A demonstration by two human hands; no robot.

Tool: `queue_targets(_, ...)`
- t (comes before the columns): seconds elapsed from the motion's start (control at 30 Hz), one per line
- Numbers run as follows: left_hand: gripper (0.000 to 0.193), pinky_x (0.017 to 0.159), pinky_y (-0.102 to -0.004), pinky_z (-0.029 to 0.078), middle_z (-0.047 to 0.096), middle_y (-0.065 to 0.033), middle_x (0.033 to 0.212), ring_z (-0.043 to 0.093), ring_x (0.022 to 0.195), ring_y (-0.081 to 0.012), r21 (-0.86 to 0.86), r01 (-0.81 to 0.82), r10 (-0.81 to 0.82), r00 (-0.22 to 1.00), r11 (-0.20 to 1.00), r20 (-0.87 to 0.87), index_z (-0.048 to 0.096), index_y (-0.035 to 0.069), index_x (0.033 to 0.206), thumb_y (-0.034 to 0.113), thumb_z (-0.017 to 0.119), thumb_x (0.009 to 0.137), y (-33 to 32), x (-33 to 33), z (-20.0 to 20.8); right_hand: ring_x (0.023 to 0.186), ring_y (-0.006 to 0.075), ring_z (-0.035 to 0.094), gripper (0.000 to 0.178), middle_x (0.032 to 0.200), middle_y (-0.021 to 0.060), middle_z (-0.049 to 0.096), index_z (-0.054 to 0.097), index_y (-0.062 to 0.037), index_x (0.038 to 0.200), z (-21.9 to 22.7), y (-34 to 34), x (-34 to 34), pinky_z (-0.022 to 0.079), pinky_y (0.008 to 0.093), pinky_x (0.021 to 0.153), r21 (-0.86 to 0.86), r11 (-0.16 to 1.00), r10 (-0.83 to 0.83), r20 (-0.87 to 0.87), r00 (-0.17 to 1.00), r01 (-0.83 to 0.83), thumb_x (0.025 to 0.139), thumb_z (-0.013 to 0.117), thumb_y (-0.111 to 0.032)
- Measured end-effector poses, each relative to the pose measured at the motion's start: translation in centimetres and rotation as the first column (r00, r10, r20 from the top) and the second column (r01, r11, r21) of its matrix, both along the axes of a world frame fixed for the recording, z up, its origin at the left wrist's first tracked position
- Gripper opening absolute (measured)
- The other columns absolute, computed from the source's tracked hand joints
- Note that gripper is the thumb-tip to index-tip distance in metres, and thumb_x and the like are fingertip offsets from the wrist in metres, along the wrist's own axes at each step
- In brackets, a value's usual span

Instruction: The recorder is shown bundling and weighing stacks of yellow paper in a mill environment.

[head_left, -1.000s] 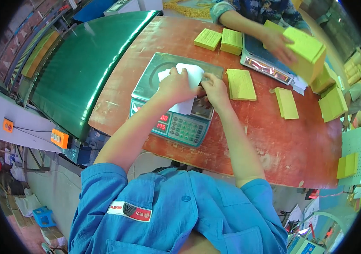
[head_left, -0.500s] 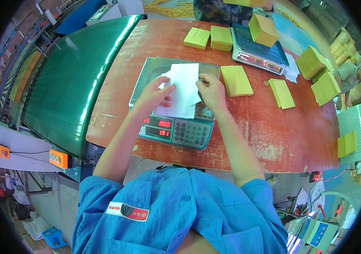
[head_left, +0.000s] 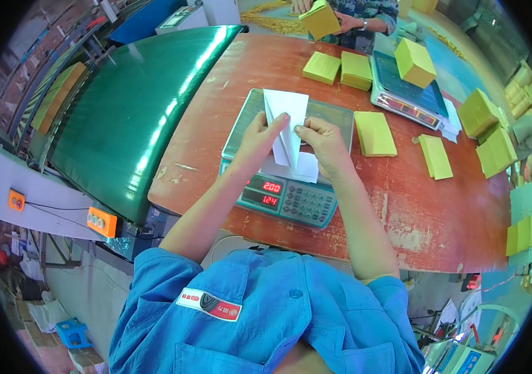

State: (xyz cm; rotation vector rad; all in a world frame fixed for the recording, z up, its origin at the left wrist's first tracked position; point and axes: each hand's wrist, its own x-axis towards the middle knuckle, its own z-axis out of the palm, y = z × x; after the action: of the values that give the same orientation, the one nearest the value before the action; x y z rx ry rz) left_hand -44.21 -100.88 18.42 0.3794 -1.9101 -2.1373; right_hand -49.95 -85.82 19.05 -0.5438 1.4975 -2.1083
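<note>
White folded paper (head_left: 286,124) stands lifted between both hands, just above the pan of a digital scale (head_left: 288,181). Its long axis runs away from the person, upper end pointing outward, lower end reaching toward another white sheet (head_left: 300,167) lying flat on the pan. The left hand (head_left: 258,138) pinches the paper's left edge with thumb and fingers; the right hand (head_left: 323,144) pinches its right edge. Both hands sit equally near, with the paper between them. Flat yellow cartons (head_left: 375,133) lie just right of the right hand.

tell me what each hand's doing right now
Left hand: closed on the white folded paper, held above the scale.
Right hand: closed, pinching the same paper's right edge.
</note>
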Motion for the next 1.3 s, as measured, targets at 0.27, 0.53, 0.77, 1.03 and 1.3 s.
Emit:
queue_targets(0.27, 0.038, 0.075, -0.0265, 0.050, 0.067, -0.0035, 0.100, 0.063, 0.085, -0.0116, -0.099, -0.065, 0.067, 0.998, 0.993, 0.014, 0.059, 0.002, 0.123, 0.027, 0.062, 0.094, -1.3, 2.6, 1.2, 0.071, 0.0056, 0.051, 0.006, 0.080, 0.0001, 0.060, 0.062, -0.0026, 0.089, -0.7, 5.9, -1.6, 0.045, 0.0242, 0.067, -0.125, 0.893, -0.433, 0.015, 0.901, 0.432, 0.092, 0.057, -0.006)
queue_targets(0.53, 0.027, 0.079, -0.0243, 0.045, 0.062, -0.0049, 0.099, 0.055, 0.089, -0.0091, -0.464, -0.148, 0.051, 0.975, 0.873, -0.215, 0.058, -0.009, 0.118, 0.010, 0.051, 0.099, -2.5, 8.2, 5.9, 0.087, 0.0349, 0.065, 0.021, 0.087, 0.0218, 0.065, 0.059, -0.0060, 0.107, -10.9, 29.1, 1.8, 0.050, 0.0442, 0.074, 0.509, 0.273, -0.552, -0.612, 0.566, 0.816, 0.088, 0.058, -0.015)
queue_targets(0.77, 0.020, 0.077, -0.0299, 0.047, 0.063, -0.0098, 0.099, 0.059, 0.090, -0.0174, -0.679, 0.312, -0.476, 0.878, 0.664, -0.061, 0.064, -0.004, 0.109, 0.005, 0.056, 0.092, 11.8, 2.7, 10.0, 0.091, 0.0382, 0.065, 0.025, 0.092, 0.0196, 0.068, 0.059, -0.0095, 0.112, -11.9, 46.5, 5.3, 0.050, 0.0504, 0.080, 0.740, -0.127, -0.451, -0.636, 0.626, 0.660, 0.089, 0.056, -0.018)
queue_targets(1.03, 0.012, 0.059, -0.0327, 0.044, 0.056, -0.0097, 0.074, 0.058, 0.070, -0.0242, -0.913, 0.373, -0.787, 0.608, 0.166, 0.106, 0.070, 0.003, 0.079, -0.003, 0.068, 0.069, 39.4, -7.2, 8.7, 0.076, 0.0338, 0.065, 0.010, 0.081, 0.0173, 0.064, 0.062, -0.0056, 0.093, -14.3, 67.1, 1.1, 0.051, 0.0406, 0.065, 0.468, 0.131, -0.553, -0.697, 0.456, 0.874, 0.086, 0.062, -0.012)
queue_targets(1.3, 0.026, 0.082, -0.0308, 0.052, 0.064, -0.0047, 0.107, 0.062, 0.091, -0.0146, 0.140, 0.932, -0.933, 0.348, 0.335, -0.086, 0.059, -0.001, 0.111, 0.010, 0.063, 0.089, 82.2, -21.2, 11.0, 0.070, 0.0305, 0.063, 0.007, 0.079, 0.0174, 0.063, 0.059, -0.0020, 0.094, -12.4, 86.3, 0.2, 0.049, 0.0376, 0.062, 0.342, 0.076, -0.672, -0.677, 0.302, 0.937, 0.089, 0.059, -0.007)
